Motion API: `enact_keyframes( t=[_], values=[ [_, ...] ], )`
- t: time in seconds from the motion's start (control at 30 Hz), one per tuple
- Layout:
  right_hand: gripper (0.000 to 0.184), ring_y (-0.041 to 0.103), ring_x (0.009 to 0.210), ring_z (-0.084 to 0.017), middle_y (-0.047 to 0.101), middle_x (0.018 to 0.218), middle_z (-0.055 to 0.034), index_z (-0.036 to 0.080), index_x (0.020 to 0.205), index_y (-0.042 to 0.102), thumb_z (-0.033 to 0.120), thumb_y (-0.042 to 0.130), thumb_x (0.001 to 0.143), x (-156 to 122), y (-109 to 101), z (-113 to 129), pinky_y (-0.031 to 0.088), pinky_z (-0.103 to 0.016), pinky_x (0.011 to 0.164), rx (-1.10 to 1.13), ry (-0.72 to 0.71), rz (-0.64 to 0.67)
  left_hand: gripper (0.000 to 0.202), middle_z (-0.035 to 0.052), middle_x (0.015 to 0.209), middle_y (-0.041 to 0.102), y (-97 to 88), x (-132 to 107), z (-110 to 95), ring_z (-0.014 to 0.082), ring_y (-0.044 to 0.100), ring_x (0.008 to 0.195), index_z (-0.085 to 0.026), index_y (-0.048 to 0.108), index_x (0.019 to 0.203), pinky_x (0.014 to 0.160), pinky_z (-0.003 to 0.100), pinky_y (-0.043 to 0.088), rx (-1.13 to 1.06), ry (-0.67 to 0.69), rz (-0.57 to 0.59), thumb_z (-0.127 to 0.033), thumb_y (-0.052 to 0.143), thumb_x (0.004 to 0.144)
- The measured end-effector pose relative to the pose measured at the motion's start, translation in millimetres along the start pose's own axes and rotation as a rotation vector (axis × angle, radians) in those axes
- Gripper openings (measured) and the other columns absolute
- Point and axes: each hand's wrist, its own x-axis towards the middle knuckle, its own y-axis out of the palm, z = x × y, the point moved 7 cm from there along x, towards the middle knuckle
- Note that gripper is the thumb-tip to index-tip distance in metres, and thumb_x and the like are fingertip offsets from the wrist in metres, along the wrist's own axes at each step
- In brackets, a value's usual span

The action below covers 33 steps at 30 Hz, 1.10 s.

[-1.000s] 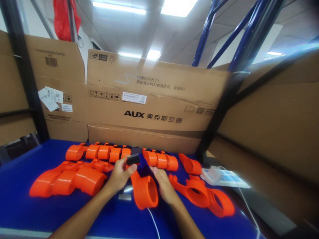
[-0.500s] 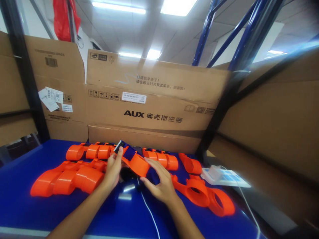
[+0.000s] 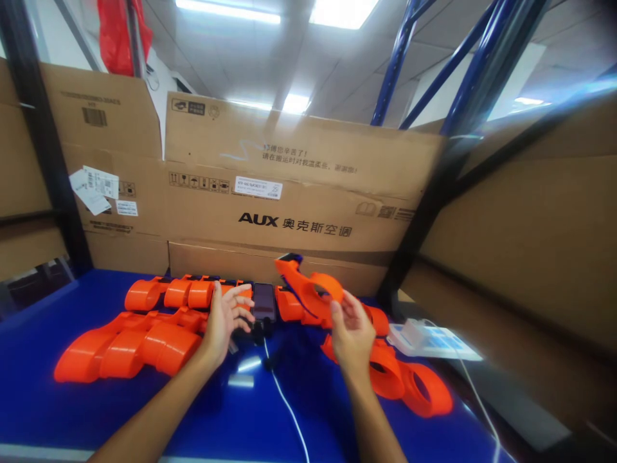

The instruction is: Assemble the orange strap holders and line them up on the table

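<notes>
My right hand (image 3: 353, 328) is closed on an orange plastic ring part (image 3: 311, 289) and holds it up above the blue table (image 3: 58, 411). Its long handle end points up and to the left. My left hand (image 3: 225, 319) hovers with fingers spread, holding nothing, just left of a black phone (image 3: 263, 301) that stands at the middle of the table. A row of orange ring parts (image 3: 178, 293) lies behind my left hand.
More orange parts are piled at the left (image 3: 125, 347) and lie at the right (image 3: 414, 386). A white cable (image 3: 289, 411) runs toward me from the phone. A white power strip (image 3: 429, 344) sits at the right. Cardboard boxes (image 3: 299, 193) wall the back and right.
My right hand has lifted the orange part up and to the right. My left hand has let go of it and opened. The phone now shows.
</notes>
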Motion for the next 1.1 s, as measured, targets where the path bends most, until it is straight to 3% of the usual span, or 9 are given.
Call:
enact_keyframes(
  t=[0.17,0.27,0.37,0.8,1.1],
  values=[
    [0.059,0.069,0.080,-0.022,0.073,0.098,-0.0125,0.013,0.116,0.061,0.055,0.073,0.076,26,-47,0,0.055,-0.035,0.074,-0.243,0.040,-0.265,0.063,0.0035,0.070,0.064,-1.2,-1,2,0.0139,0.060,0.050,-0.013,0.065,0.101,0.042,0.022,0.046,0.104,0.055,-0.005,-0.071,0.049,0.085],
    [0.064,0.066,0.070,-0.022,0.073,0.087,-0.0113,0.012,0.111,0.066,0.063,0.072,0.073,35,-68,1,0.050,-0.034,0.066,-0.539,0.090,-0.305,0.046,0.0011,0.068,0.063,-0.2,-1,6,0.0121,0.060,0.049,-0.015,0.065,0.097,0.043,0.020,0.045,0.199,0.074,0.003,-0.058,0.063,0.082],
    [0.064,0.064,0.070,-0.026,0.073,0.083,-0.0109,0.014,0.109,0.068,0.066,0.068,0.072,40,-80,-2,0.045,-0.035,0.065,-0.787,0.157,-0.294,0.039,0.0008,0.068,0.062,1.4,-1,8,0.0113,0.059,0.049,-0.015,0.065,0.094,0.043,0.020,0.044,0.250,0.085,0.024,-0.052,0.066,0.081],
    [0.073,0.067,0.090,-0.036,0.074,0.101,-0.0174,0.015,0.124,0.062,0.074,0.048,0.083,44,-75,-8,0.047,-0.040,0.074,-1.106,0.249,-0.132,0.037,0.0001,0.066,0.062,2.3,-1,8,0.0113,0.057,0.047,-0.016,0.065,0.090,0.041,0.020,0.040,0.341,0.110,0.044,-0.052,0.064,0.082],
    [0.073,0.068,0.095,-0.038,0.073,0.102,-0.0199,0.015,0.127,0.060,0.073,0.041,0.087,47,-65,-24,0.049,-0.042,0.077,-1.260,0.313,0.057,0.033,0.0005,0.068,0.063,18.0,-11,16,0.0119,0.057,0.051,-0.018,0.066,0.092,0.045,0.021,0.041,0.506,0.087,0.198,-0.050,0.064,0.084]
  ],
)
